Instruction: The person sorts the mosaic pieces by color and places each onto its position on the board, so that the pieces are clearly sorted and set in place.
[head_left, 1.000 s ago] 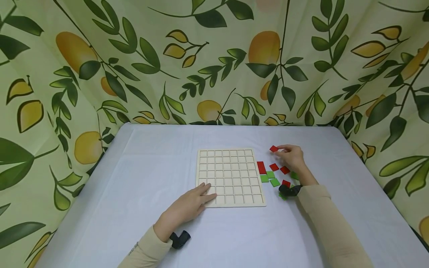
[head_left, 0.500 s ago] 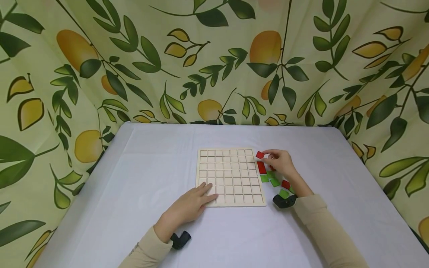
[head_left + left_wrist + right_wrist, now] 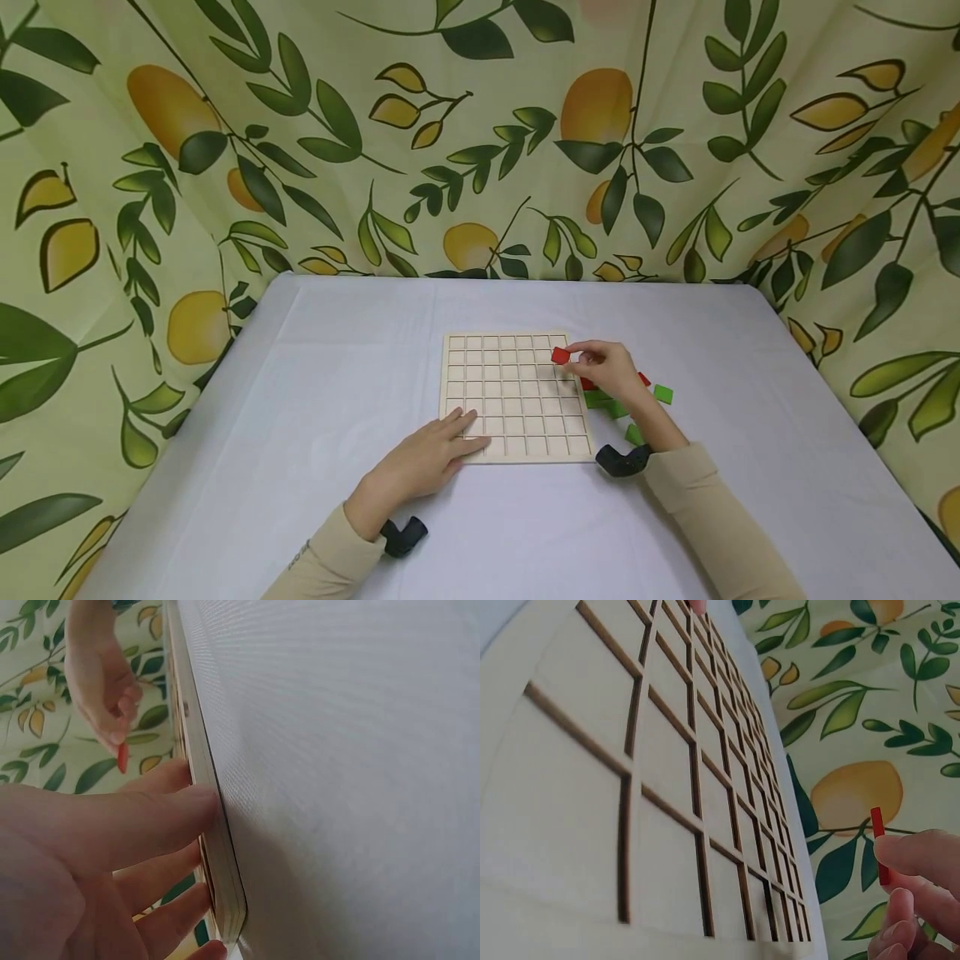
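A square wooden grid board lies on the white table. My left hand rests on its near left corner, fingers spread over the cells; in the left wrist view the thumb lies at the board's edge. My right hand pinches a small red square tile between thumb and fingers, over the board's far right corner. Seen edge-on in the right wrist view, the tile is thin and stands above the grid. Every visible cell is bare.
Several green tiles and red tiles lie right of the board, partly hidden under the right hand. Dark devices sit at both wrists. A leaf-and-fruit patterned curtain hangs around the table's back and sides.
My right hand has carried the red tile leftward from beyond the loose tiles to over the board's far right corner. My left hand has stayed put.
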### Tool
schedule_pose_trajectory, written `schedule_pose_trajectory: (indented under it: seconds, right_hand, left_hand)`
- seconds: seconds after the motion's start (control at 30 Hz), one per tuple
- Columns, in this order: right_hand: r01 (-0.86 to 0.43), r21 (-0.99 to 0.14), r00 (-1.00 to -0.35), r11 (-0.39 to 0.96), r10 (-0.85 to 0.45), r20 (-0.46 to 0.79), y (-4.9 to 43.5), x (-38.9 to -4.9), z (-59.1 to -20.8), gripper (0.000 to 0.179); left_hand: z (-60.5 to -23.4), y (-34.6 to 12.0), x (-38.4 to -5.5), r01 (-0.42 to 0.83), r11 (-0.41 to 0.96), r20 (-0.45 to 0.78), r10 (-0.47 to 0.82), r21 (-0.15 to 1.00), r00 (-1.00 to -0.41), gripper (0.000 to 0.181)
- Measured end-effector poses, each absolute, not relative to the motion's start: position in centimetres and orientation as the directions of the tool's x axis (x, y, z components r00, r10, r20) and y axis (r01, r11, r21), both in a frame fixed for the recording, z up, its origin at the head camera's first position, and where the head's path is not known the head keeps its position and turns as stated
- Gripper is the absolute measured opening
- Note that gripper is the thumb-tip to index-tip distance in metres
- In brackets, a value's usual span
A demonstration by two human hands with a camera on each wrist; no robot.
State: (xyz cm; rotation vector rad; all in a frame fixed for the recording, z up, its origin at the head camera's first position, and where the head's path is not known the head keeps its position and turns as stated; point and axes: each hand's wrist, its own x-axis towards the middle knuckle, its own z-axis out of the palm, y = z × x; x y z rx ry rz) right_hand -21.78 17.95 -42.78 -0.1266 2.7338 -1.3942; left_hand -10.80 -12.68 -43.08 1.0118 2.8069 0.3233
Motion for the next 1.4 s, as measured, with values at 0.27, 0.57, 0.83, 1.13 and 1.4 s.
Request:
schedule_pose_trajectory:
  seconds: [0.27, 0.57, 0.83, 1.13, 1.4]
  right_hand:
    - [-0.073, -0.827, -0.990, 0.558, -0.143, -0.009, 17.0, -21.7, -42.9, 0.030]
    - [-0.089, -0.841, -0.985, 0.534, -0.171, -0.004, 15.7, -21.7, -43.1, 0.030]
    - [-0.107, -0.850, -0.981, 0.517, -0.195, 0.005, 14.3, -21.5, -43.2, 0.027]
    - [-0.150, -0.857, -0.971, 0.492, -0.238, 0.033, 13.1, -21.4, -43.3, 0.025]
    - [-0.144, -0.860, -0.970, 0.490, -0.241, 0.026, 12.1, -21.7, -43.6, 0.023]
  left_hand:
    - [-43.1, -12.6, -10.7, 0.597, 0.759, -0.071, 0.632, 0.260, -0.772, 0.039]
    - [-42.8, -12.5, -10.6, 0.612, 0.753, -0.057, 0.640, 0.242, -0.766, 0.039]
    - [-42.8, -12.5, -10.8, 0.568, 0.767, -0.085, 0.614, 0.298, -0.784, 0.039]
    - [-42.6, -12.5, -10.7, 0.562, 0.765, -0.089, 0.614, 0.314, -0.785, 0.040]
    - [-42.7, -12.5, -10.8, 0.565, 0.760, -0.076, 0.616, 0.322, -0.784, 0.040]
